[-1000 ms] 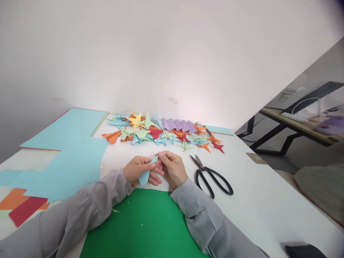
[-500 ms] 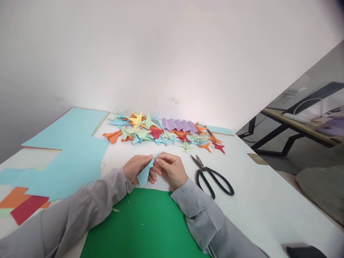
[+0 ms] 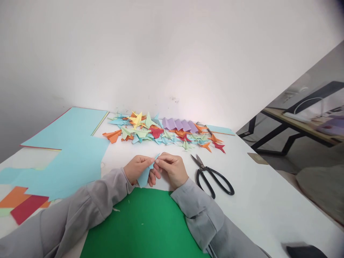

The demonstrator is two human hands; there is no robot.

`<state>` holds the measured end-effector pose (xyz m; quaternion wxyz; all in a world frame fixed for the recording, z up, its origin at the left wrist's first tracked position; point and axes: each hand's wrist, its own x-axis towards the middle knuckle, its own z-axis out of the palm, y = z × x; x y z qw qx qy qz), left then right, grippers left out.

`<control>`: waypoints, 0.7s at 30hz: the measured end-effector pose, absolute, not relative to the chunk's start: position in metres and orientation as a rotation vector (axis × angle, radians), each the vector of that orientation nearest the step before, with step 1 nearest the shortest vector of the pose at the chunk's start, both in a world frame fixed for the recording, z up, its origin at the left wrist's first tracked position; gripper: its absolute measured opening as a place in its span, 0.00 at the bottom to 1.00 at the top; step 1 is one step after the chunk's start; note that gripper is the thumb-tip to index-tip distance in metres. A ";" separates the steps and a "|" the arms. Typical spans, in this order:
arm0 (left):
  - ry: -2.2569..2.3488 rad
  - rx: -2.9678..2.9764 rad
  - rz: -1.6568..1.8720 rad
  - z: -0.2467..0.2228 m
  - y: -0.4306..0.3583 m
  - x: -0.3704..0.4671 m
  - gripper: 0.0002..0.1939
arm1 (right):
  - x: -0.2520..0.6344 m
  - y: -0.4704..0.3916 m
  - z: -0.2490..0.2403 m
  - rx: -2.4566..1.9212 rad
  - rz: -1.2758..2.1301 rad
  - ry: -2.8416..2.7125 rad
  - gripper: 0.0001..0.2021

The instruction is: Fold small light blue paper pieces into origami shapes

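Note:
Between my hands is a folded piece of light-blue paper [image 3: 143, 178], its wide end hanging toward me and its narrow end pointing up and away. My left hand [image 3: 138, 168] grips it along the left side, thumb on top. The fingertips of my right hand [image 3: 172, 168] pinch it near the narrow tip, and the thumbs almost meet there. Part of the paper is hidden behind my fingers. Both hands are just above the far edge of a green sheet [image 3: 142, 222]. Black-handled scissors [image 3: 211, 175] lie slightly open to the right of my right hand.
Folded paper planes [image 3: 141, 134] in several colours lie heaped along the wall, beside a pleated purple paper [image 3: 179, 125]. Large light-blue sheets [image 3: 77, 165] cover the left side, with orange paper [image 3: 14, 197] and red paper [image 3: 29, 209] nearer. A black object [image 3: 305, 251] sits at the lower right.
My left thumb has slid up and right along the blue paper toward its tip, covering more of it. My right hand stays pinched there, nearly still.

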<state>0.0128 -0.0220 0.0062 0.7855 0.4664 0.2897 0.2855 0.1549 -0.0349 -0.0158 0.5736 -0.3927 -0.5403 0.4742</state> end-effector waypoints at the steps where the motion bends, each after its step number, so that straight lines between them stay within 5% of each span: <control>1: 0.629 1.003 0.604 0.006 -0.022 0.013 0.20 | 0.155 -0.035 -0.015 -0.935 1.108 -1.255 0.07; 21: 0.606 0.933 0.557 0.006 -0.021 0.012 0.19 | 0.151 -0.037 -0.009 -0.919 1.292 -1.112 0.07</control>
